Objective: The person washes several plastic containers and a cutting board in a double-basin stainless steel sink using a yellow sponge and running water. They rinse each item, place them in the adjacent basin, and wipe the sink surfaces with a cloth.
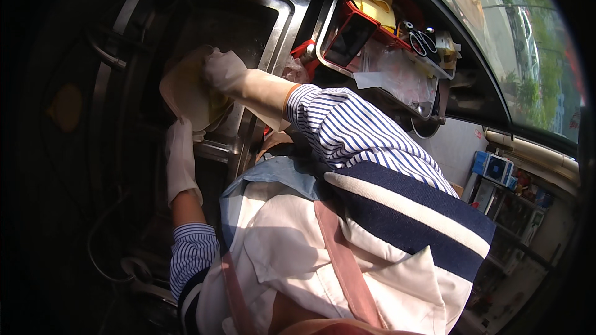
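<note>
My left hand (182,149), in a pale glove, grips the lower edge of a pale dish or tub (184,90) with a yellowish patch on it. My right hand (226,70), also in a pale glove, is at the upper right part of the same piece, its fingers curled; whether it holds something against the surface cannot be told. The piece is tilted over a stainless steel sink (278,56), and its far side lies in shadow.
A curved metal faucet (109,58) stands left. Upper right, a metal tray (321,51) bears a red basket (409,45) with a yellow cloth (370,2), a dark flat device (351,37), scissors (423,42) and clear plastic bags (402,72). Shelves (507,214) stand far right.
</note>
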`<state>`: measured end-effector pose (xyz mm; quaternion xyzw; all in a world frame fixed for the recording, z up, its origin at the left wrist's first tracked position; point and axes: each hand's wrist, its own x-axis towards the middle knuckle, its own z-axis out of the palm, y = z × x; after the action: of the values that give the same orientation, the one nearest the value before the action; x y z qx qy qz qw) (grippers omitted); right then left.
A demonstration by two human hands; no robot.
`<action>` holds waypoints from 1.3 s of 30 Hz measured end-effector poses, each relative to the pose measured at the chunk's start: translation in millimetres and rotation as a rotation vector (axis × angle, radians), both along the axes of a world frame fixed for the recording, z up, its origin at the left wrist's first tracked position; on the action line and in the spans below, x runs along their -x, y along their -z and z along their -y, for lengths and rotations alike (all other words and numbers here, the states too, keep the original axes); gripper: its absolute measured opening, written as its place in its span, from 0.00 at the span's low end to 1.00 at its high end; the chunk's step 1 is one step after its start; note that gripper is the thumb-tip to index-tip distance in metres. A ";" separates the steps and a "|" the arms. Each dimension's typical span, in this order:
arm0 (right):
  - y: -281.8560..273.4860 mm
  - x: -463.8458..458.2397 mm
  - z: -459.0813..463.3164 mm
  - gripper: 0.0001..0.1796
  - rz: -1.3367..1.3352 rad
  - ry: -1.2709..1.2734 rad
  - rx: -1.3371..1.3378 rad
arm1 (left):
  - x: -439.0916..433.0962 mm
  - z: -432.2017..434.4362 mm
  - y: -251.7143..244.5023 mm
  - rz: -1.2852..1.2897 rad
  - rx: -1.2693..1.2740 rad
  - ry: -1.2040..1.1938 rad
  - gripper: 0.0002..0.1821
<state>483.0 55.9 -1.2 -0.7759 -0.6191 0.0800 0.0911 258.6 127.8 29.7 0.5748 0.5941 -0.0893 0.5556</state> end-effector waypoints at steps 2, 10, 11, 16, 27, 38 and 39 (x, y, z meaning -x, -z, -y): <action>5.2 15.7 -8.3 0.14 -0.012 0.093 -0.014 | 6.9 8.7 -2.9 0.246 0.067 -0.064 0.29; -7.5 100.3 -34.4 0.14 -0.277 0.242 0.157 | 18.3 22.7 38.1 0.681 0.381 -0.545 0.30; -13.9 103.3 -30.6 0.15 -0.313 0.204 0.226 | 20.7 23.0 46.0 0.709 0.363 -0.573 0.29; -51.8 94.2 0.1 0.15 -0.479 0.209 0.291 | 33.1 18.7 83.1 0.606 0.275 -0.551 0.22; -34.5 -0.9 -7.1 0.12 -0.288 0.415 0.322 | 3.4 48.4 1.9 0.438 -0.011 -0.373 0.21; 2.9 -3.3 -20.9 0.14 -0.871 0.273 -0.128 | 24.4 50.0 12.0 0.406 0.143 -0.516 0.25; 3.8 -21.9 -25.4 0.12 -0.738 0.240 -0.298 | 29.1 48.1 13.5 0.392 0.162 -0.520 0.25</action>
<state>504.9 81.3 -4.9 -0.7402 -0.4549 0.2512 0.4268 229.6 79.7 16.1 0.3645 0.5935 0.1209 0.7073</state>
